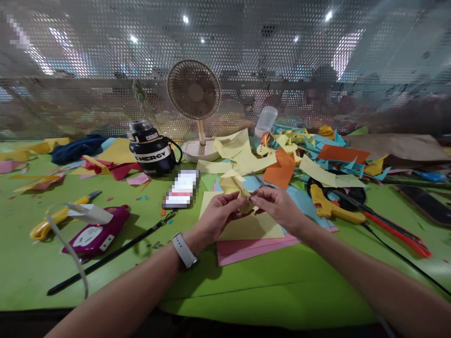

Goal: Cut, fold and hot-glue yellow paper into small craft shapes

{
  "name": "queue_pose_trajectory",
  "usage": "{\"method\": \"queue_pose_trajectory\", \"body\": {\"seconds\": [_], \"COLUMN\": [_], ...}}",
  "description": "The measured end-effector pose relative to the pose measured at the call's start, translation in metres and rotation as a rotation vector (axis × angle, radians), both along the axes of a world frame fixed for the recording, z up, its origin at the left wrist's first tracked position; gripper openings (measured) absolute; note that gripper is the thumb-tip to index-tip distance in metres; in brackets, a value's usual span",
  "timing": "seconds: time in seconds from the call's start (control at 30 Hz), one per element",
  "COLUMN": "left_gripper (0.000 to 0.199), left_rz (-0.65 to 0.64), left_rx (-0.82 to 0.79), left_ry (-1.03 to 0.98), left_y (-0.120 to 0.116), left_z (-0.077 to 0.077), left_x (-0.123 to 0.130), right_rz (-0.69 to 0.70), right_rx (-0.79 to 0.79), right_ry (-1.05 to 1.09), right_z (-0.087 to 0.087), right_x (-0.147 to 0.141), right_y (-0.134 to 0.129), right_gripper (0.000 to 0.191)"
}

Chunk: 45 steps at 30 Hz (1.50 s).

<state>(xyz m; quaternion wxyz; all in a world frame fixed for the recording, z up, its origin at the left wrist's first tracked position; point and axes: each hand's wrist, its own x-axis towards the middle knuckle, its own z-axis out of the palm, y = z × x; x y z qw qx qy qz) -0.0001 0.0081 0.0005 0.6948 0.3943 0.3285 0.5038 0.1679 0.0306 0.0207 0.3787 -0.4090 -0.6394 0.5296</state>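
My left hand (225,211) pinches a small piece of yellow paper (244,205) from the left, thumb and fingertips pressed together. From the right, my right hand (271,202) closes its fingertips on the same piece, so both hands meet at it. A folded pale yellow strip (230,183) rises just behind my fingers. Below the hands lies a flat yellow sheet (253,229) on top of pink sheets (243,253) and light blue paper (299,203). Metal blades (259,179) show beside my right hand; the rest of that tool is hidden.
A yellow glue gun (334,209) and a red-handled tool (398,232) lie to the right. On the left are a phone (181,189), black bottle (151,152), purple power strip (98,232) and yellow cutter (65,216). Behind stand a fan (193,91) and a paper scrap heap (303,145).
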Motion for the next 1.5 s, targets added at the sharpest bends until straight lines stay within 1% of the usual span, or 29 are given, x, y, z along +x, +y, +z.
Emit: {"method": "queue_pose_trajectory", "body": {"seconds": [0.17,0.27,0.57,0.73,0.87,1.03,1.17,1.37,1.5], "left_gripper": [0.027,0.03,0.024,0.025,0.022,0.018,0.021,0.025,0.024], "left_rz": [0.028,0.046,0.068,0.095,0.107,0.139,0.149,0.211,0.243], "left_rx": [-0.011,-0.018,-0.028,-0.025,-0.009,0.015,0.027,-0.008,-0.019], "left_ry": [0.019,0.029,0.043,0.062,0.031,0.038,0.057,0.061,0.073], "left_y": [-0.0019,-0.0024,-0.0022,-0.0029,-0.005,-0.0059,-0.0044,-0.0036,-0.0034], "left_z": [0.0028,0.0033,0.0014,0.0012,0.0024,0.0006,-0.0006,0.0034,0.0041], "left_x": [0.0027,0.0036,0.0033,0.0038,0.0047,0.0057,0.0056,0.0055,0.0059], "right_rz": [0.015,0.003,-0.002,-0.002,0.018,0.029,0.032,0.083,0.096], "right_rx": [0.027,0.019,-0.022,0.059,0.099,0.092,0.108,0.096,0.1], "right_ry": [-0.056,-0.048,-0.013,-0.065,-0.093,-0.087,-0.101,-0.122,-0.102], "right_z": [-0.0009,0.0001,0.0011,-0.0028,-0.0061,-0.007,-0.006,-0.0034,-0.0048], "right_x": [0.0007,0.0,-0.0022,-0.0017,-0.0018,-0.003,-0.0036,-0.0026,-0.0031], "right_y": [-0.0001,-0.0007,-0.0018,-0.0008,-0.0003,-0.0016,-0.0025,-0.0033,-0.0016], "right_gripper": [0.024,0.023,0.024,0.023,0.023,0.023,0.023,0.024,0.025]}}
